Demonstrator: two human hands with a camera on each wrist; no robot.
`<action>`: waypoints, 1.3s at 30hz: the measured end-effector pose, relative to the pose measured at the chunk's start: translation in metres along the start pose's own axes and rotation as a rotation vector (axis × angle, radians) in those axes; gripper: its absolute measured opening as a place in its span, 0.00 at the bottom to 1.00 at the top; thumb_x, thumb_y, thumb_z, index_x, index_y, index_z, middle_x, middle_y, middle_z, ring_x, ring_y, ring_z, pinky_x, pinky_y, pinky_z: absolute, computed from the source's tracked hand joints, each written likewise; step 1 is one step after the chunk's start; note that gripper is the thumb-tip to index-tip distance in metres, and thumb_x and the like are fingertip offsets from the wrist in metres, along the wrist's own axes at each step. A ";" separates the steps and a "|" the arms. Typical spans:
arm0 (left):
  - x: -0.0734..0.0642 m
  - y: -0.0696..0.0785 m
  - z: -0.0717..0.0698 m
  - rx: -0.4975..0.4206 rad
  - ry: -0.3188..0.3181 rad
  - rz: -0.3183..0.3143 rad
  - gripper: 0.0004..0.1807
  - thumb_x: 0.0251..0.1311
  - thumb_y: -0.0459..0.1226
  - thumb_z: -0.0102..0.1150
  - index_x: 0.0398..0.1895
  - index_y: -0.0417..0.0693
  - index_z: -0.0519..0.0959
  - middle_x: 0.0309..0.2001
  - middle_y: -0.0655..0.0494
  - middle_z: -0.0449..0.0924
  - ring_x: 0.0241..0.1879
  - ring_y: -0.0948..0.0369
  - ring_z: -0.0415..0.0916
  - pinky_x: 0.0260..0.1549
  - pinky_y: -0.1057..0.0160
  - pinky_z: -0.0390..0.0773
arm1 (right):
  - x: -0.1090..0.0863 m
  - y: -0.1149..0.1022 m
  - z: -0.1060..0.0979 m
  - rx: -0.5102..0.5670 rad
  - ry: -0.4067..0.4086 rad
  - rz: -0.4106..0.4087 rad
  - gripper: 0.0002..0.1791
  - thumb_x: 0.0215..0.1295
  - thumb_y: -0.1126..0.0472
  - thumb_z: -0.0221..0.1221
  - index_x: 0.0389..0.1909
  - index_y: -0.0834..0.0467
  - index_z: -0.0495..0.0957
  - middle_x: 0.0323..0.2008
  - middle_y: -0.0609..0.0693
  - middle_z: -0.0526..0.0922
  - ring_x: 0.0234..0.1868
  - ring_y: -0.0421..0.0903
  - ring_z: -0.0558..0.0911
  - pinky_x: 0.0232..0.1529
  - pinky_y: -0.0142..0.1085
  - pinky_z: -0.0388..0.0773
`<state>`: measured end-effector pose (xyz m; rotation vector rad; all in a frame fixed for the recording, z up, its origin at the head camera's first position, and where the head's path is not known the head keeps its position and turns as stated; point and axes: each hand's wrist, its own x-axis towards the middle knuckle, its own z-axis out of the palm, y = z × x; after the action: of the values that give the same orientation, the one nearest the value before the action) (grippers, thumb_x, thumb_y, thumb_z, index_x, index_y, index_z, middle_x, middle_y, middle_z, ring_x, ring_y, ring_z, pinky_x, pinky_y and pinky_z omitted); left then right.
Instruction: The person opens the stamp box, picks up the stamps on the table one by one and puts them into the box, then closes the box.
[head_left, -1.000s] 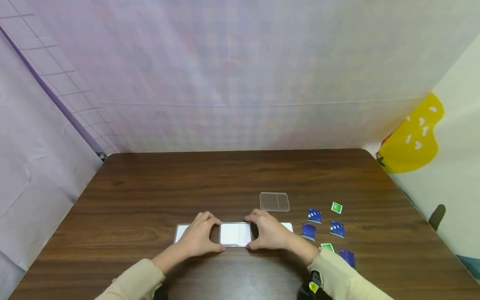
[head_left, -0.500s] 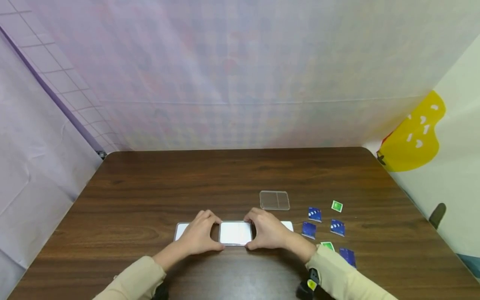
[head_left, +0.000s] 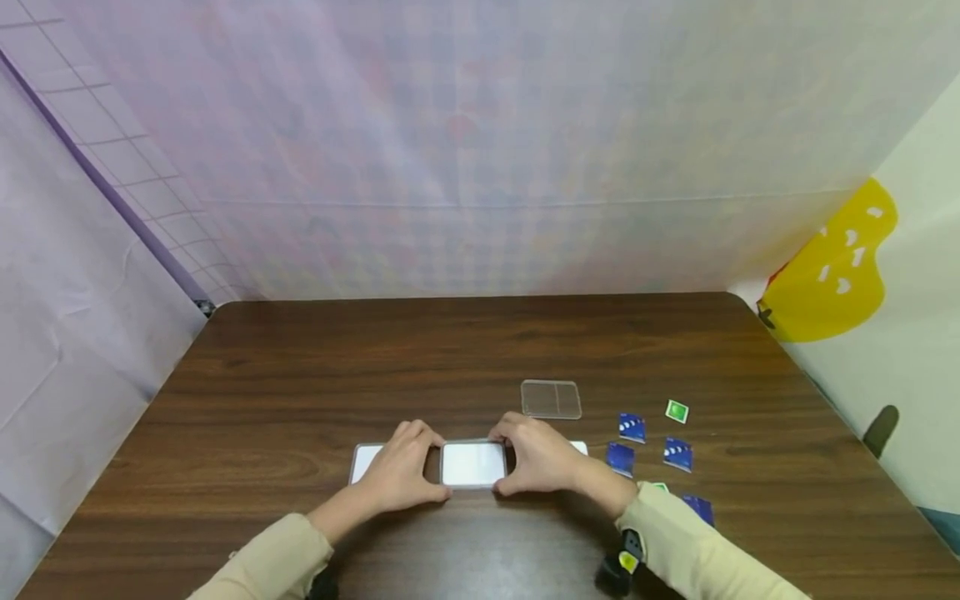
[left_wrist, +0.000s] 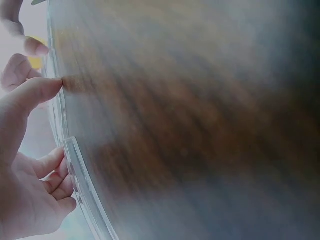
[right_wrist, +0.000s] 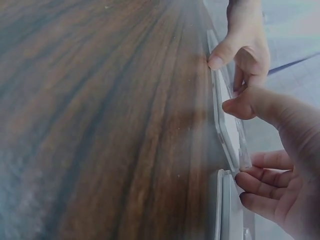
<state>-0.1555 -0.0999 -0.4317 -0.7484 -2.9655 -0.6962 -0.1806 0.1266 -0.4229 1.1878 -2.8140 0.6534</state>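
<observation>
Both hands grip a flat clear plastic case (head_left: 473, 465) with a white inside, near the front of the table. The left hand (head_left: 400, 468) holds its left end, thumb at the near corner and fingers at the far one. The right hand (head_left: 542, 460) holds the right end the same way. In the right wrist view the case (right_wrist: 228, 117) shows edge-on, with the thumb against its near side. A second white case (head_left: 365, 460) lies partly under the left hand, and another white piece (head_left: 580, 447) shows behind the right hand.
A clear plastic lid (head_left: 551, 400) lies beyond the right hand. To the right are several small blue cards (head_left: 632, 427) and a green-and-white card (head_left: 677, 412). Another green card (head_left: 660, 486) is mostly hidden by the right sleeve. A curtain hangs behind the brown table (head_left: 337, 358).
The hands keep their hold on the case, nearly in place. The right sleeve covers more of the near green card. The head view has shifted slightly.
</observation>
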 end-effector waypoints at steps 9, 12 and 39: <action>-0.001 0.001 -0.002 -0.002 -0.006 -0.001 0.34 0.34 0.51 0.70 0.44 0.40 0.75 0.42 0.53 0.72 0.44 0.56 0.67 0.41 0.58 0.74 | -0.003 0.003 -0.011 0.055 -0.015 0.036 0.32 0.35 0.52 0.70 0.45 0.61 0.77 0.40 0.47 0.77 0.38 0.41 0.76 0.42 0.33 0.75; 0.000 0.000 -0.001 -0.006 -0.010 -0.003 0.34 0.35 0.51 0.70 0.45 0.40 0.75 0.42 0.53 0.72 0.45 0.56 0.67 0.41 0.58 0.74 | -0.002 0.006 -0.015 0.075 -0.018 0.038 0.31 0.36 0.53 0.70 0.45 0.62 0.77 0.40 0.48 0.77 0.39 0.41 0.76 0.41 0.32 0.76; -0.001 0.000 -0.002 -0.013 -0.016 0.030 0.32 0.37 0.50 0.69 0.45 0.40 0.76 0.41 0.53 0.71 0.44 0.57 0.66 0.41 0.59 0.74 | 0.048 0.052 -0.016 0.105 0.022 0.098 0.31 0.38 0.54 0.68 0.45 0.66 0.76 0.38 0.52 0.77 0.40 0.46 0.76 0.41 0.36 0.75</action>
<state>-0.1548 -0.1015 -0.4303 -0.8008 -2.9606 -0.7126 -0.2528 0.1330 -0.4192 1.0543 -2.8675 0.8237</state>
